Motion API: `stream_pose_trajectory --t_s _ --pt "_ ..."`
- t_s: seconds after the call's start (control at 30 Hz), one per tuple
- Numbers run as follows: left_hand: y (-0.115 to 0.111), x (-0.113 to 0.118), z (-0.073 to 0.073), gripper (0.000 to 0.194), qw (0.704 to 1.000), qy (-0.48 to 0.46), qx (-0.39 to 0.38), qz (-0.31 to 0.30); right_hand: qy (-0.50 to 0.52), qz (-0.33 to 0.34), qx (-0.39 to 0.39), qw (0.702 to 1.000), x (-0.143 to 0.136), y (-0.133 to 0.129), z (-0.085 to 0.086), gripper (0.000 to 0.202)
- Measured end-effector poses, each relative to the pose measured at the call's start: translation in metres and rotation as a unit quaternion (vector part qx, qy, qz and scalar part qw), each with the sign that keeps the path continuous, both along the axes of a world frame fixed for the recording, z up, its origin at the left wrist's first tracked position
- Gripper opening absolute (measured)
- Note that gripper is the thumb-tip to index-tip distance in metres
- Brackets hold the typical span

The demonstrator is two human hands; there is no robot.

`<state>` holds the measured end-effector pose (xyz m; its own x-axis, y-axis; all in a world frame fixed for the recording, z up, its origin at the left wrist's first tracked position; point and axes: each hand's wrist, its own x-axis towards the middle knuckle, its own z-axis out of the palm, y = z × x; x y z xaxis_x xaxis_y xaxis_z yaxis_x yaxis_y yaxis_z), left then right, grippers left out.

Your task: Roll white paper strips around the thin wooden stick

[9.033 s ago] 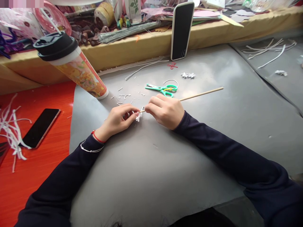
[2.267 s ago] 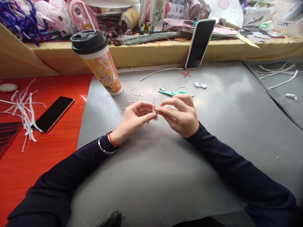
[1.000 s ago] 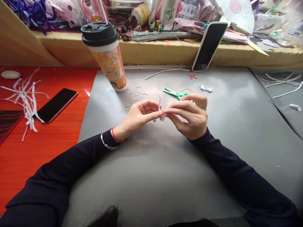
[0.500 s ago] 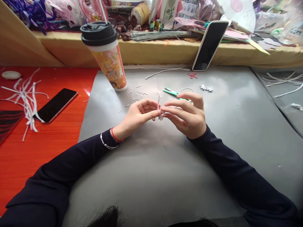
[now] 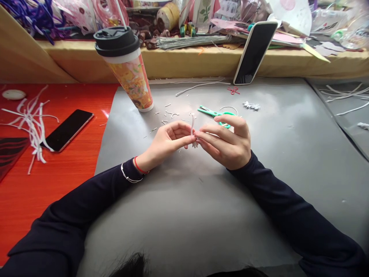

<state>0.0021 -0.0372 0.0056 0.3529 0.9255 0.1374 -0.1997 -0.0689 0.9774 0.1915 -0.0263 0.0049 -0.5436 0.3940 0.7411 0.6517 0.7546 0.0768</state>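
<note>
Between my two hands is a small bundle of white chenille stems (image 5: 195, 145), with one stem end standing up above my fingers. My left hand (image 5: 173, 140) pinches it between thumb and forefinger. From the other side, the thumb and forefinger of my right hand (image 5: 227, 140) close on the same bundle, the other fingers raised. My fingertips hide most of it. Just beyond my right hand lie green-handled scissors (image 5: 211, 112), partly covered by its fingers. White clippings (image 5: 173, 114) are scattered past my left hand.
A lidded paper cup (image 5: 131, 79) with a straw stands at the back left. A phone (image 5: 255, 54) leans against the crowded shelf. Another phone (image 5: 69, 130) and white strips (image 5: 31, 119) lie on the red surface. A white twisted piece (image 5: 251, 105) and a red bow shape (image 5: 233, 90) lie behind.
My right hand's raised fingers have shifted slightly, showing more of the scissors' handles. Both hands keep their pinch on the bundle. The whole view has moved a little.
</note>
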Motion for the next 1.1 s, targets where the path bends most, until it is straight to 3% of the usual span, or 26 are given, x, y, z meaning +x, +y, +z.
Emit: stream_pose_trajectory --t_s 0.2,0.5,0.67,0.83,1.1 --pt "0.0003 0.0007 -0.0004 0.022 1.0 0.0 0.017 -0.013 0.007 0.017 0.103 0.995 0.002 0.0003 0.0012 0.018" --pt "0.0002 -0.0003 -0.0026 0.021 0.999 0.007 0.024 -0.025 -0.032 -0.002 0.032 0.999 0.0095 0.0037 -0.0017 0.013" --pt "0.0005 -0.0001 -0.0031 0.018 0.999 -0.001 0.028 -0.033 -0.011 0.052 0.092 0.994 0.0065 0.0039 0.0033 0.024" --pt "0.0011 -0.0009 -0.0028 0.021 0.999 0.0 0.018 -0.033 -0.024 0.086 0.048 0.995 0.0046 0.0063 0.0039 0.033" --pt "0.0006 -0.0007 -0.002 0.021 0.999 -0.002 0.012 -0.038 -0.046 0.029 0.023 0.998 0.0047 0.0067 0.0018 0.024"
